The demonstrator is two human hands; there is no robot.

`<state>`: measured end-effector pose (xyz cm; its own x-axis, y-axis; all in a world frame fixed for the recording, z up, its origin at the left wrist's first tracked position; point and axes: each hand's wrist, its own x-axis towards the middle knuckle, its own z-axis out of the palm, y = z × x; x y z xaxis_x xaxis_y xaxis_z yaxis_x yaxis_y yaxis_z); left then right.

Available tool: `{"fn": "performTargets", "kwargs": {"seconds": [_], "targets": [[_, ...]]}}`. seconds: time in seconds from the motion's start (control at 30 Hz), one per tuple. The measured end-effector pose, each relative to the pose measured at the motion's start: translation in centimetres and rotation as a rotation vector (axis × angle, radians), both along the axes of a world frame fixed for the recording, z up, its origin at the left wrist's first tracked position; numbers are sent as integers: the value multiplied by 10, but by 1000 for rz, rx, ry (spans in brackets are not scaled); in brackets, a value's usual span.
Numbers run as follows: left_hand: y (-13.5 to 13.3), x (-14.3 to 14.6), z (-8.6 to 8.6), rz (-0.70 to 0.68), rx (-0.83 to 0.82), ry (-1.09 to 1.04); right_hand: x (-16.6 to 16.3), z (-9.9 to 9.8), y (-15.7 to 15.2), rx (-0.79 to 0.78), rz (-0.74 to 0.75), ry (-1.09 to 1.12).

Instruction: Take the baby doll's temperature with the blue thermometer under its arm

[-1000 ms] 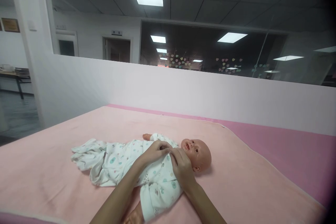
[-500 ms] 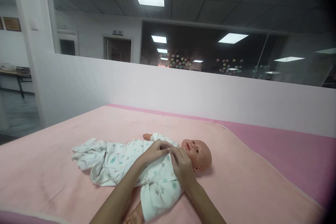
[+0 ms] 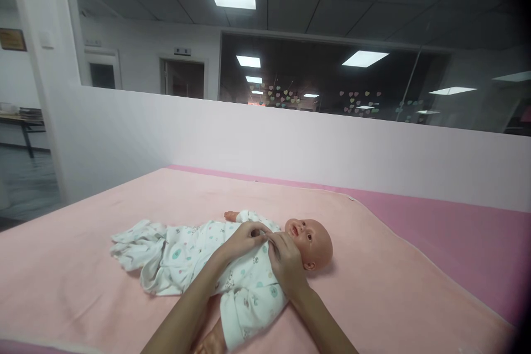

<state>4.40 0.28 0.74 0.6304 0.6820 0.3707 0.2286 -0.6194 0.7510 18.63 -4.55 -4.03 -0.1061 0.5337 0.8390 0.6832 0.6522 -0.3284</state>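
A baby doll (image 3: pixel 312 243) lies on its back on a pink blanket (image 3: pixel 398 298), its head to the right. It wears a white patterned romper (image 3: pixel 182 257) whose leg part lies flat and bunched at the left. My left hand (image 3: pixel 246 239) is over the doll's chest, thumb and fingers pinched on the romper's front. Beside it, close to the doll's chin, my right hand (image 3: pixel 286 260) pinches the same cloth near the neckline. The two sets of fingertips meet. What lies right between them is hidden. One doll hand (image 3: pixel 212 342) shows at the front, by my left forearm.
Behind the blanket stands a low white wall (image 3: pixel 290 144), topped by a dark window with heart stickers. A magenta mat (image 3: pixel 448 232) shows beyond the blanket's right edge. At far left, a table (image 3: pixel 20 120) holds a stack of things.
Both hands stay pinched at the romper's chest, with only slight finger movement. The whole view has shifted a little; the doll lies as before.
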Motion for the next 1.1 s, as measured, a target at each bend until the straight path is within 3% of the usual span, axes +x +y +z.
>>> {"fn": "performTargets", "kwargs": {"seconds": [0.43,0.87,1.1], "targets": [[-1,0,-1,-65,-87,-86,-4,2,-3,-56,71,147],[4,2,-8,83,100,17,-1,6,-4,-111,121,232],[2,-2,-6,41,35,63,0,10,-5,-136,147,268]]}}
